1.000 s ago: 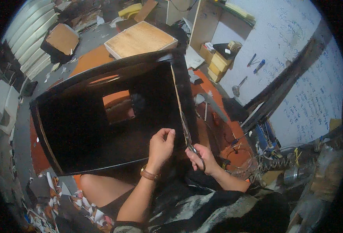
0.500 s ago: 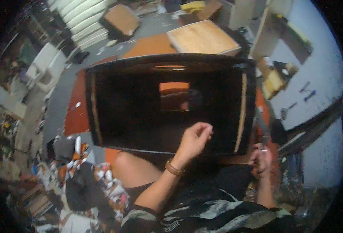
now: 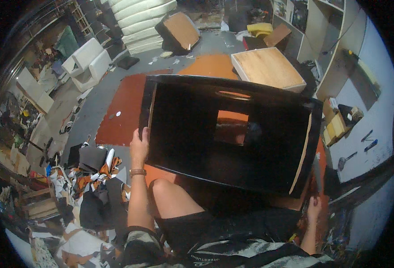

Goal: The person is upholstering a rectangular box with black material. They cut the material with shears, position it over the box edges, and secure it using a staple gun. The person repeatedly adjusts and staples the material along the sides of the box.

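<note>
In front of me a wide black furniture panel point(image 3: 183, 129) with a raised rim lies tilted over my lap. It has a small rectangular cut-out, an oval slot near its far edge and a tan strip along each short side. My left hand point(image 3: 139, 149) grips its left rim, fingers bent over the edge. Beside the near right corner, my right hand point(image 3: 314, 207) is closed round a tool with a long grey blade point(image 3: 317, 172) pointing away from me, which looks like a knife. The tool's handle is mostly hidden in the hand.
Fabric and foam scraps point(image 3: 89, 201) pile up at my left. A wood-topped box point(image 3: 268, 67) stands beyond the panel, with stacked white foam point(image 3: 143, 22) further back. On the right, a white board point(image 3: 362, 143) carries small tools and yellow blocks point(image 3: 337, 127).
My left hand has moved from over the panel's near edge to its left rim and taken hold. The panel now sits more tilted, its right side nearer me. My right hand still holds the bladed tool.
</note>
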### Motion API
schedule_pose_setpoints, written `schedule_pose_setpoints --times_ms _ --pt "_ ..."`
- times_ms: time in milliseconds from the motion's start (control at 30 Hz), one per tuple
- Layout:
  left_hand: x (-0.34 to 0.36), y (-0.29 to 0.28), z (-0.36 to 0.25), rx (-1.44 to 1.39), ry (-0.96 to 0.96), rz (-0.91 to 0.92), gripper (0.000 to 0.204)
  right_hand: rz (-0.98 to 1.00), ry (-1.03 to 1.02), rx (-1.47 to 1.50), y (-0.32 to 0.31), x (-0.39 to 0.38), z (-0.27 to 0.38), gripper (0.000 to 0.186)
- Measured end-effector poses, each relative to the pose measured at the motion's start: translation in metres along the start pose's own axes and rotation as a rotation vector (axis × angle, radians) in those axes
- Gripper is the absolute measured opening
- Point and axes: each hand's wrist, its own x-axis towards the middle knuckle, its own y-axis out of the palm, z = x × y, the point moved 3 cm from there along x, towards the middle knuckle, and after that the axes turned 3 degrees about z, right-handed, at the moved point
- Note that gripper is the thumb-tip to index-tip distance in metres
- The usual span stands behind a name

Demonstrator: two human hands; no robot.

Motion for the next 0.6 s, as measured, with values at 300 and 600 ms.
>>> schedule_pose_setpoints --times_ms 300,600 --pt "-0.022 0.011 0.009 -0.059 0.055 0.027 0.077 -0.108 -0.390 0.149 0.072 -0.028 0.187 0.051" --pt "-0.064 -0.010 0.038 -0.637 0.132 0.082 0.059 0.143 -1.169 -0.310 0.158 -0.023 0.501 0.050"
